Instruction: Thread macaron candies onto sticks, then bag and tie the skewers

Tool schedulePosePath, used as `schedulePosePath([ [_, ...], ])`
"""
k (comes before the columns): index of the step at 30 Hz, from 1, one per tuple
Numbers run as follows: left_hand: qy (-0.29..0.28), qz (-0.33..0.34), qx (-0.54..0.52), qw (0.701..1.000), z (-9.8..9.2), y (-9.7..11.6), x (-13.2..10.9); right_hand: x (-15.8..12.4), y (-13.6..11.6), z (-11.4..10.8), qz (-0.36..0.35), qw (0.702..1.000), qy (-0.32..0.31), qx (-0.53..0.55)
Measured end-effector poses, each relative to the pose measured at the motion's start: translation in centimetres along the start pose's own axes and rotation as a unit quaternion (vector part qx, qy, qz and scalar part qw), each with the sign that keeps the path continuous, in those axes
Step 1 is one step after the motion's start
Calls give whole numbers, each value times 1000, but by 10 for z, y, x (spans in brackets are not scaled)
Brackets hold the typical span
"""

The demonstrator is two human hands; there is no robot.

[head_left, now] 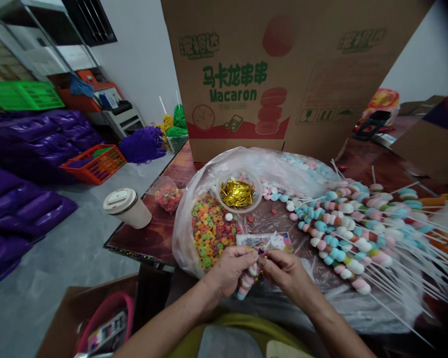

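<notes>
My left hand [233, 271] is closed round a string of pink, white and blue marshmallows [245, 284], which hangs below its fingers. My right hand [289, 273] is closed in a pinch close beside it. A small shiny gold tie [261, 250] shows at the fingertips, partly hidden. Just beyond the hands lies a printed plastic packet [283, 240]. Further back, a clear round tub [260, 191] holds many gold strips [237, 193]. Colourful ring-shaped sweets [212, 231] lie in a heap to the left of the hands.
Marshmallow skewers [343, 223] with white sticks are piled at the right on plastic sheeting. A lidded paper cup [129, 208] stands near the table's left edge, beside a small bag of red sweets [168, 196]. Behind rises a large cardboard box [242, 114]. A pink basin [110, 318] is low left.
</notes>
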State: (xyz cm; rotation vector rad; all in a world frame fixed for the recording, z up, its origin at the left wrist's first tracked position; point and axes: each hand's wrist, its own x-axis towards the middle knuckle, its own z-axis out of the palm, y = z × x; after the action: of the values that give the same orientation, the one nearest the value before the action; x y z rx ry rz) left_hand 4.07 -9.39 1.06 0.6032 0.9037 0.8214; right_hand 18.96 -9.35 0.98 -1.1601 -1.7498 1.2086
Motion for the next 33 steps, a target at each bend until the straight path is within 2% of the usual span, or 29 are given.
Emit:
schedulePosePath([
  [3, -89, -74, -20, 993, -7, 7, -4, 3, -15, -18, -114, 987, -92, -70],
  [5, -143, -91, -51, 984, -10, 10, -5, 4, -20, -21, -158, 974, -138, -85],
  [7, -160, -84, -88, 980, -9, 11, -5, 5, -19, -17, -179, 970, -119, -118],
  [10, -97, -58, -109, 988, -4, 11, -4, 7, -12, -8, -221, 950, -6, -223],
  [13, 16, 26, -28, 999, 3, 10, -2, 9, -11, -10, -294, 889, 55, -347],
  [15, 75, 85, 42, 993, 6, 12, -3, 9, -17, -16, -324, 842, 115, -417],
  [16, 78, 77, 63, 992, 8, 15, -5, 8, -21, -17, -327, 826, 151, -434],
  [17, 61, 47, 71, 995, 8, 19, -7, 7, -23, -17, -322, 823, 180, -432],
  [18, 28, 8, 63, 998, 8, 26, -10, 6, -24, -15, -307, 842, 190, -402],
  [19, -11, -18, 42, 999, 6, 34, -14, 4, -24, -11, -287, 873, 180, -352],
  [20, -49, -22, 14, 998, 4, 44, -19, 3, -23, -7, -256, 911, 153, -286],
  [21, -68, 19, -15, 997, 2, 53, -24, 3, -21, -2, -217, 944, 122, -215],
  [22, -69, 84, -35, 993, -1, 62, -29, 3, -19, 1, -184, 962, 108, -171],
  [23, -78, 120, -28, 989, -4, 67, -33, 4, -18, 3, -145, 974, 114, -134],
  [24, -93, 126, 11, 988, -5, 70, -35, 6, -18, 4, -106, 982, 128, -94],
  [25, -104, 96, 77, 987, -6, 68, -36, 7, -20, 5, -66, 986, 142, -49],
  [26, -105, 54, 151, 981, -4, 63, -36, 7, -23, 7, -26, 989, 145, 10],
  [27, -73, 38, 215, 973, -2, 56, -35, 7, -27, 9, 7, 989, 126, 74],
  [29, -21, 40, 287, 957, 7, 39, -31, 4, -33, 18, 70, 975, 51, 205],
  [31, 11, 49, 304, 951, 15, 27, -29, -1, -35, 29, 136, 938, -22, 318],
  [33, 13, 64, 298, 952, 18, 24, -28, -5, -31, 38, 214, 885, -85, 404],
])
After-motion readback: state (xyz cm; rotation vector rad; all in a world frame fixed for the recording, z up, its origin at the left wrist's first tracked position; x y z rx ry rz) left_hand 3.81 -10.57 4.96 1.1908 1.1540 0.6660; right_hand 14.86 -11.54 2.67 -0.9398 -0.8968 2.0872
